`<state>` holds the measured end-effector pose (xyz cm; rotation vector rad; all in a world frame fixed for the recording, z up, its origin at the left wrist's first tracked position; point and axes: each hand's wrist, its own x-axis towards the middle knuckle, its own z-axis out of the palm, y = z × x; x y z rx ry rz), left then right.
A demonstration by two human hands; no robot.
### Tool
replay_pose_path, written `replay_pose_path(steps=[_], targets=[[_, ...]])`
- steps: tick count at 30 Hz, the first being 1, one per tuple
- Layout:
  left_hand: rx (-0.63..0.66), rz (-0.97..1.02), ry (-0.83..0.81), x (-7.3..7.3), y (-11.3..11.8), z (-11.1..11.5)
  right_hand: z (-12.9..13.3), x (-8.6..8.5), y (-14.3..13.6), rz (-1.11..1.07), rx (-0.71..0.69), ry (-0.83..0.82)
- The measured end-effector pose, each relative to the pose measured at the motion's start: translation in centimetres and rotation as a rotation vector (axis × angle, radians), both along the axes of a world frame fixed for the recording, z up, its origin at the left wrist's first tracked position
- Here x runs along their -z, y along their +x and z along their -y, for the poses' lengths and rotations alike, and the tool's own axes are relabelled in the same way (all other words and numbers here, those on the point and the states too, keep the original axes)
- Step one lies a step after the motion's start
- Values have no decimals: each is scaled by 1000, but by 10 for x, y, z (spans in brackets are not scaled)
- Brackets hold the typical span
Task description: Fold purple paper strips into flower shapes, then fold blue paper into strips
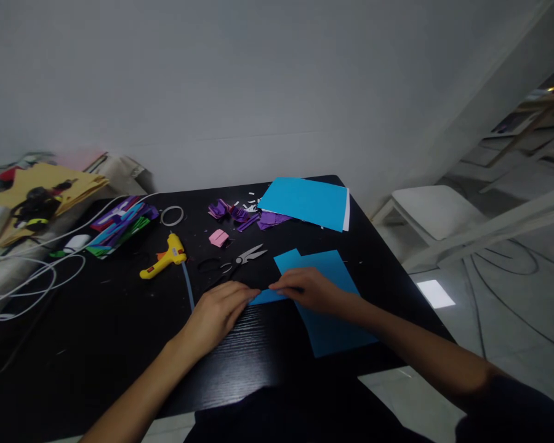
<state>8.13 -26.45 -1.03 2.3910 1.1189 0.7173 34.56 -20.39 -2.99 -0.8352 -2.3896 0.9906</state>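
A narrow blue paper strip (266,297) lies near the front of the black table. My left hand (219,311) pinches its left end, fingers closed. At the other end, the fingertips of my right hand (307,288) press together on the same strip. Beneath my right hand and wrist spreads a larger blue paper sheet (335,329), partly covered by the forearm. A smaller blue piece (287,259) shows beside its upper left edge. Scissors (249,255) with their blades apart rest just beyond my left hand.
A yellow glue gun (166,256), a tape ring (172,215) and a folded pink paper (218,238) lie on the black table (133,344). Purple paper pieces (272,219) adjoin stacked blue sheets (307,200). White cables (50,271) tangle at left; a white chair (436,209) stands right.
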Motion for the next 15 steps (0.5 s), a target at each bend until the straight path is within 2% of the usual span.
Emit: replay_pose_path(steps=[8,15], targets=[[5,-126,326,7,-2,2,3,8,0,-43,8,297],[16,-134,370,12,-4,1,3,6,1,-40,11,301]])
